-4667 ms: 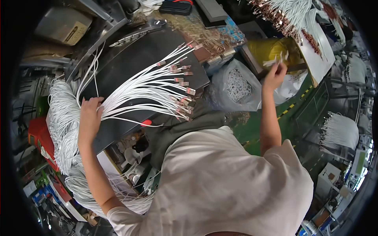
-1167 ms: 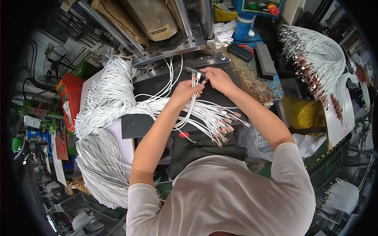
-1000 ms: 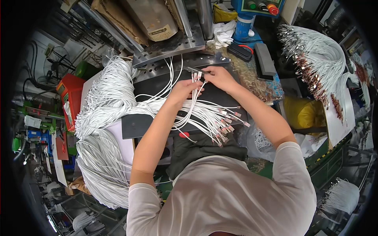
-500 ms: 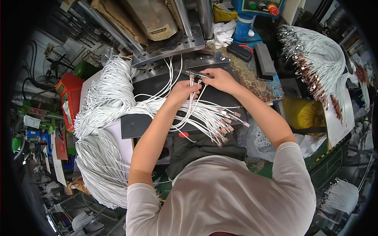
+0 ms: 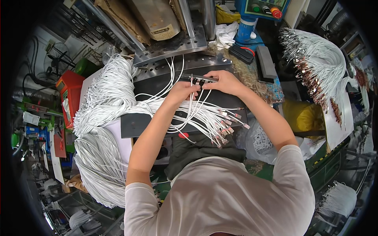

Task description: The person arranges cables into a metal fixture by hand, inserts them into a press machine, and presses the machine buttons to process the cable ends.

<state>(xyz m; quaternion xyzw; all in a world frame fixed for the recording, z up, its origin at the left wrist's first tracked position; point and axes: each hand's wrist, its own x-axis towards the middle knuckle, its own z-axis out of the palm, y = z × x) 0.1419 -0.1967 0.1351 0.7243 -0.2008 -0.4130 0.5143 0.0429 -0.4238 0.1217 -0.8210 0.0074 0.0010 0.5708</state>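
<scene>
My left hand (image 5: 184, 91) is closed, its fingertips pinched on a white cable (image 5: 191, 103) just under a dark metal bar (image 5: 189, 76). My right hand (image 5: 223, 82) is closed round the right end of that bar, index finger above it and thumb below. Small black pieces (image 5: 201, 82) show at the bar between my fingertips; their exact kind is hard to make out. Below my hands, a bundle of white cables (image 5: 197, 118) lies across a black plate (image 5: 132, 126), its ends carrying small clear connectors with coppery parts (image 5: 224, 130).
Behind my hands stands a metal press (image 5: 173, 53) with upright rods. Thick coils of white cable (image 5: 106, 94) lie at the left, with more cables (image 5: 319, 59) hanging at the right. A red box (image 5: 71, 90), a grey block (image 5: 266, 62) and a control panel (image 5: 265, 8) surround the bench.
My right hand and the bar have shifted slightly rightward. Another white cable now crosses below the right fingertips, and the black pieces show more plainly. The whole view has shifted slightly.
</scene>
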